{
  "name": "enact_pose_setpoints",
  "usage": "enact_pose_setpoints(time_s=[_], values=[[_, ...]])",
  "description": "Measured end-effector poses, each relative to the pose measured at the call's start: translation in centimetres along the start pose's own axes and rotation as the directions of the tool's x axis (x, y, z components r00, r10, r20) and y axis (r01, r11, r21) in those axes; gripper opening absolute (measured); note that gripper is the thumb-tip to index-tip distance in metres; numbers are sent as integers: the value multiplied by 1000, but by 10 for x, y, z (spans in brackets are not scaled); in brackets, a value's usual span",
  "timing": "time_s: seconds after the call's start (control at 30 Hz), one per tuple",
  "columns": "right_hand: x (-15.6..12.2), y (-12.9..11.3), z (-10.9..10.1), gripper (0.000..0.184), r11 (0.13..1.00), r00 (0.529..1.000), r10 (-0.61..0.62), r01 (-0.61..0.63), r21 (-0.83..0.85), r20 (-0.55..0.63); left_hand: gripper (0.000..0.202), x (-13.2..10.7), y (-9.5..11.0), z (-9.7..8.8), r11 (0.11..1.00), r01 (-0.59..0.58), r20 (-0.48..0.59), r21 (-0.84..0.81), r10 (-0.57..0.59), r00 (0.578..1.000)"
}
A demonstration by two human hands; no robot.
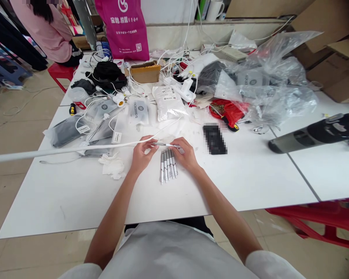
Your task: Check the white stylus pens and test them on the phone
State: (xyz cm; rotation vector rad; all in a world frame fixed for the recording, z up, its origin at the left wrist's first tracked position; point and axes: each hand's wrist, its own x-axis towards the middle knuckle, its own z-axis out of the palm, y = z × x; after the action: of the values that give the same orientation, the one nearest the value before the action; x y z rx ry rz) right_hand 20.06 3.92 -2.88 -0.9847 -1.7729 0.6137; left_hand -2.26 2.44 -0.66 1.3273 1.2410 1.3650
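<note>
- Table (244, 182): white surface, cluttered along its far side
- Left hand (142, 154): fingers clamped on left end of held pen (163, 144)
- Right hand (186, 155): fingers clamped on right end of held pen
- Pen row (168, 166): grey-and-white, side by side on table, near right hand
- Held pen: crosswise between both hands, just beyond pen row

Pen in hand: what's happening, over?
Left grip, right grip: both on one pen. More pens lying side by side nearby. White cable crossing view by left grip.
</note>
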Motion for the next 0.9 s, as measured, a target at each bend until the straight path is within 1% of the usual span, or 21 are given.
enact_pose_setpoints(time_s=[0.07, 0.13, 0.23, 0.33, 0.37, 0.4, 0.5, 0.57, 0.63, 0.73, 0.8, 0.9], values=[[0, -1, 0, 12, 1000, 1000, 6, -6, 5, 0, 37, 0, 0, 0, 996, 86, -20, -8, -86, 996], [0, -2, -1, 15, 1000, 1000, 28, -28, 8, 3, 36, 1, 1, 0, 991, 133, -23, -16, -133, 991], [-1, -4, -2, 22, 993, 993, 112, -114, 36, 34, 34, 0, 2, 0, 992, 103, -12, -73, -104, 994], [-1, -7, -3, 30, 958, 964, 260, -265, 110, 62, 32, 0, 2, 1, 989, 92, -8, -120, -94, 996], [-1, -8, -4, 30, 944, 955, 288, -295, 147, 63, 33, 0, 2, 1, 986, 99, -16, -136, -102, 995], [0, -9, -4, 32, 932, 953, 299, -304, 195, 57, 34, 0, 2, 1, 982, 109, -28, -155, -115, 993], [4, -12, -5, 37, 885, 960, 280, -270, 380, 30, 39, 2, 1, 1, 969, 147, -71, -198, -164, 984], [6, -12, -6, 35, 837, 949, 316, -285, 467, 13, 41, 2, 2, 1, 964, 164, -79, -208, -184, 980], [8, -11, -7, 32, 809, 925, 380, -321, 493, -21, 42, 2, 3, 1, 962, 172, -63, -211, -189, 980], [9, -6, -8, 31, 800, 890, 448, -356, 483, -85, 40, -1, 5, 3, 962, 178, -6, -206, -184, 983], [9, -3, -8, 33, 794, 893, 443, -348, 499, -82, 39, -3, 6, 5, 962, 186, 13, -198, -187, 982], [9, -1, -6, 38, 789, 922, 386, -308, 531, -38, 39, -4, 5, 7, 964, 191, 11, -182, -193, 981]])
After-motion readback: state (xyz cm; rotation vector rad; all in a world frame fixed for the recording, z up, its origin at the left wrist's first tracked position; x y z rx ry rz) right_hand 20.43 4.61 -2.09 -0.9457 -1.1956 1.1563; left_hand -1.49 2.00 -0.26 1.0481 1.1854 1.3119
